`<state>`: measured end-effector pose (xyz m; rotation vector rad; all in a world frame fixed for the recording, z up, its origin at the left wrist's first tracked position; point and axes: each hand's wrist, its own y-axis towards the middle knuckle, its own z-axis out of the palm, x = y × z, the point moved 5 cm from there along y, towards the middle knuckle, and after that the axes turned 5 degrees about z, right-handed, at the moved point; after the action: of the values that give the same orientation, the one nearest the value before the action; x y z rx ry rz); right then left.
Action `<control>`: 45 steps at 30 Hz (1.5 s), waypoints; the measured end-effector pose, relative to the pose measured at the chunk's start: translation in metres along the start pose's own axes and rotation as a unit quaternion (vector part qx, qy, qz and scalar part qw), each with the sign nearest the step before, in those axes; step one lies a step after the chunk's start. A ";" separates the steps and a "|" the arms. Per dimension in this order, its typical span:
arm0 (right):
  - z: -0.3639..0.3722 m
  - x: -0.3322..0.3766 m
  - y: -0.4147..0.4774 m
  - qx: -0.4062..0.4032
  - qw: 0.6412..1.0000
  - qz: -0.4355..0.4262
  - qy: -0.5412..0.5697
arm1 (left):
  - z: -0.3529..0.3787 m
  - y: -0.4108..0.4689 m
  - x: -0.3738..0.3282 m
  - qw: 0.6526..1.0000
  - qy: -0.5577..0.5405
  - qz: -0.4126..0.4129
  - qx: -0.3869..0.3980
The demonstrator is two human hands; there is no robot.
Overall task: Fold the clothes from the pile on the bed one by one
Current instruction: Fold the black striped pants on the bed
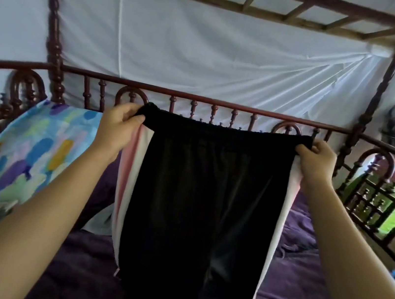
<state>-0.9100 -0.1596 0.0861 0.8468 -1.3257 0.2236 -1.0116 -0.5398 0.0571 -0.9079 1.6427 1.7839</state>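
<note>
While the black shorts (198,201) hang above the bed (299,282), your left hand (120,121) and right hand (316,158) each pinch a waistband corner with curled fingers.

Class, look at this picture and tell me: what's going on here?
A person holds black trousers up by the waistband over the bed. The left grip and right grip each pinch one end of it. The trousers hang open and unfolded, pink and white stripes down the sides. A patterned pillow lies to the left.
</note>
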 end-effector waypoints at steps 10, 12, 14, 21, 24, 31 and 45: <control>0.055 -0.159 -0.067 0.157 0.965 0.162 -0.136 | -0.057 -0.113 0.130 0.973 0.124 -0.180 0.075; 0.066 -0.178 -0.084 0.181 0.955 0.189 -0.138 | -0.072 -0.128 0.146 0.967 0.138 -0.206 0.057; 0.077 -0.185 -0.096 0.192 0.950 0.198 -0.143 | -0.088 -0.137 0.154 0.965 0.139 -0.221 0.030; 0.137 -0.184 -0.132 0.227 0.933 0.179 -0.216 | -0.150 -0.191 0.164 0.954 0.100 -0.282 -0.012; 0.179 -0.186 -0.159 0.283 0.898 0.151 -0.302 | -0.190 -0.229 0.176 0.931 0.141 -0.336 -0.017; 0.299 -0.167 -0.265 0.400 0.812 0.067 -0.420 | -0.275 -0.309 0.178 0.872 0.259 -0.412 0.049; 0.427 -0.149 -0.428 0.638 0.736 0.023 -0.224 | -0.415 -0.337 0.161 0.780 0.316 -0.424 -0.336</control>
<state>-1.0197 -0.6872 -0.2257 2.1285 -1.5614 1.1145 -0.8037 -0.9239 -0.2900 -2.3147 0.5518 1.4067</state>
